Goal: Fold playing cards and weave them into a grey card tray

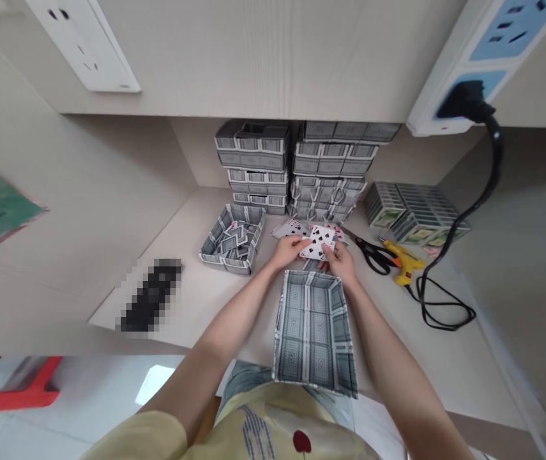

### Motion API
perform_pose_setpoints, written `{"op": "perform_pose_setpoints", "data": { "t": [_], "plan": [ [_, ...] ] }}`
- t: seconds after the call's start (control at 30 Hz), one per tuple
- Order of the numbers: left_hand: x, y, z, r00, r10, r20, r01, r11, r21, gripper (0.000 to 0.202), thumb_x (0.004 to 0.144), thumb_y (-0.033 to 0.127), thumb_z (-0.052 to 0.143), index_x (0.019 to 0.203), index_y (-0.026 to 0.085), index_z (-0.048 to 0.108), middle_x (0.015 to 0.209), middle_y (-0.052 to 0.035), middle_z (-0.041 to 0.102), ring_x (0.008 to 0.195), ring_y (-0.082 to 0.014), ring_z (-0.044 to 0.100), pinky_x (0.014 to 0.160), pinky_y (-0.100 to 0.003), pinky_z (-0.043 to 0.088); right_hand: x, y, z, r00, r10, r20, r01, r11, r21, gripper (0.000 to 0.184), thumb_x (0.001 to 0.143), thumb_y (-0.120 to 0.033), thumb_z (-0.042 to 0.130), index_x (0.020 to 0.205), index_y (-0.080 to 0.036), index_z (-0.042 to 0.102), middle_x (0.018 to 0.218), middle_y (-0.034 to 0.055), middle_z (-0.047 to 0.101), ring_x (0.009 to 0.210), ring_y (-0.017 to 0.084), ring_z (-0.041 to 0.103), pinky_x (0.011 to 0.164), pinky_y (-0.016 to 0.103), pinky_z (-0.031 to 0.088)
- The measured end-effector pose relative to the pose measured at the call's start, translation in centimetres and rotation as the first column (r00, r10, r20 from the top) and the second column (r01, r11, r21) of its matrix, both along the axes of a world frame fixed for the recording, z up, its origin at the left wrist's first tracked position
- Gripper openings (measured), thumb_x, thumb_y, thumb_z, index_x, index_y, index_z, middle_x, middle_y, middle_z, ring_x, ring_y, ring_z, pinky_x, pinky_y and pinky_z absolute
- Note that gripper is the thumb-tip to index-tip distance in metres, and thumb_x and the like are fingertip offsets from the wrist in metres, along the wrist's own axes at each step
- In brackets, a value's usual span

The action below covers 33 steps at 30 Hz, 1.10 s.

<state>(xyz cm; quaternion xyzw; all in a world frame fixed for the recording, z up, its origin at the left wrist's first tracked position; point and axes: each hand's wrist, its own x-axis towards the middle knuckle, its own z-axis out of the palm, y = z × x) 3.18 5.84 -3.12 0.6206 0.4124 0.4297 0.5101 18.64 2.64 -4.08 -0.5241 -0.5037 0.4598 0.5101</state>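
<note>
Pinched between both hands are white playing cards (321, 239) with black spade marks, held face up. My left hand (288, 251) grips them at the left edge, my right hand (340, 262) at the lower right. More loose playing cards (293, 228) lie face up on the desk just beyond the hands. Nearest my body, between the forearms, sits an open box made of grey-backed cards (311, 326). To the left, a similar card-made tray (227, 260) holds a heap of folded card pieces.
Stacked card-made boxes (258, 160) stand at the back under the shelf. On the right are scissors (376, 254), a yellow glue gun (405, 263) with its black cord (447, 313), and card packs (414, 217). A blurred dark object (152, 297) lies left. A plugged power strip (481, 70) hangs above.
</note>
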Motion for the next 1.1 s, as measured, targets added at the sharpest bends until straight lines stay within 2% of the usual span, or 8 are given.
{"op": "perform_pose_setpoints", "data": {
  "t": [0.17, 0.3, 0.43, 0.63, 0.7, 0.83, 1.0, 1.1],
  "plan": [
    [-0.17, 0.1, 0.01, 0.999, 0.005, -0.037, -0.004, 1.0, 0.023, 0.035, 0.068, 0.046, 0.053, 0.059, 0.013, 0.053, 0.044, 0.0043, 0.047, 0.04, -0.0061, 0.041, 0.039, -0.018, 0.029, -0.13, 0.31, -0.18, 0.999, -0.012, -0.053, 0.012, 1.0, 0.01, 0.035, 0.066, -0.048, 0.055, 0.083, -0.018, 0.047, 0.055, 0.0006, 0.059, 0.038, 0.013, 0.05, 0.032, 0.022, 0.036],
    [-0.3, 0.11, 0.31, 0.995, 0.033, -0.098, -0.028, 0.998, 0.058, 0.036, 0.068, 0.047, 0.053, 0.056, 0.013, 0.053, 0.04, 0.0061, 0.04, 0.038, -0.0051, 0.034, 0.039, -0.019, 0.024, -0.05, 0.64, -0.33, 0.997, 0.004, -0.074, -0.004, 1.0, 0.011, 0.035, 0.064, -0.044, 0.059, 0.086, -0.018, 0.049, 0.064, 0.0017, 0.06, 0.044, 0.014, 0.054, 0.033, 0.023, 0.04],
    [-0.4, 0.11, 0.54, 0.994, 0.039, -0.1, -0.033, 0.997, 0.064, 0.036, 0.067, 0.047, 0.054, 0.057, 0.013, 0.054, 0.039, 0.0065, 0.039, 0.04, -0.0055, 0.033, 0.04, -0.019, 0.024, -0.01, 0.71, -0.2, 0.995, 0.014, -0.095, -0.01, 0.999, 0.041, 0.034, 0.061, -0.039, 0.061, 0.085, -0.018, 0.05, 0.066, 0.0004, 0.059, 0.049, 0.013, 0.053, 0.036, 0.023, 0.044],
    [-0.52, 0.18, 0.57, 0.992, 0.065, -0.105, -0.058, 0.996, 0.067, 0.039, 0.067, 0.05, 0.052, 0.053, 0.013, 0.052, 0.038, 0.0059, 0.038, 0.041, -0.0061, 0.033, 0.041, -0.019, 0.024, -0.06, 0.42, 0.33, 0.989, 0.051, -0.14, -0.049, 0.999, 0.016, 0.035, 0.058, -0.038, 0.064, 0.083, -0.017, 0.05, 0.067, 0.0007, 0.06, 0.048, 0.012, 0.052, 0.037, 0.023, 0.045],
    [-0.52, 0.13, 0.64, 0.993, 0.064, -0.104, -0.056, 0.996, 0.071, 0.038, 0.066, 0.049, 0.052, 0.055, 0.013, 0.054, 0.039, 0.0058, 0.039, 0.041, -0.0061, 0.032, 0.04, -0.019, 0.024, -0.12, 0.23, 0.5, 0.987, 0.043, -0.152, -0.042, 0.999, 0.014, 0.033, 0.06, -0.039, 0.063, 0.081, -0.017, 0.051, 0.067, 0.0014, 0.06, 0.05, 0.013, 0.053, 0.036, 0.022, 0.044],
    [-0.67, -0.09, 0.75, 0.991, 0.05, -0.122, -0.041, 0.996, 0.076, 0.04, 0.068, 0.049, 0.051, 0.048, 0.014, 0.048, 0.035, 0.0061, 0.036, 0.039, -0.0062, 0.033, 0.04, -0.019, 0.025, -0.26, 0.0, 0.59, 0.989, 0.018, -0.147, -0.018, 1.0, 0.001, 0.029, 0.063, -0.043, 0.059, 0.076, -0.018, 0.052, 0.06, 0.0002, 0.058, 0.046, 0.012, 0.051, 0.033, 0.021, 0.041],
    [-0.88, -0.19, 0.58, 0.993, 0.031, -0.118, -0.025, 0.998, 0.052, 0.039, 0.069, 0.049, 0.049, 0.051, 0.014, 0.051, 0.036, 0.0059, 0.041, 0.037, -0.0063, 0.036, 0.04, -0.019, 0.028, -0.23, 0.28, 0.25, 0.991, 0.015, -0.134, -0.017, 1.0, -0.014, 0.029, 0.061, -0.044, 0.06, 0.073, -0.018, 0.052, 0.058, -0.0012, 0.058, 0.04, 0.011, 0.048, 0.032, 0.022, 0.039],
    [-0.81, -0.09, 0.56, 0.995, 0.002, -0.102, 0.0, 1.0, 0.023, 0.036, 0.068, 0.048, 0.051, 0.059, 0.013, 0.056, 0.039, 0.006, 0.043, 0.036, -0.0062, 0.037, 0.038, -0.018, 0.027, -0.14, 0.52, 0.01, 0.991, 0.003, -0.13, -0.006, 1.0, -0.018, 0.028, 0.061, -0.043, 0.06, 0.072, -0.018, 0.053, 0.057, -0.0018, 0.058, 0.038, 0.01, 0.046, 0.03, 0.021, 0.036]
  ]
}}
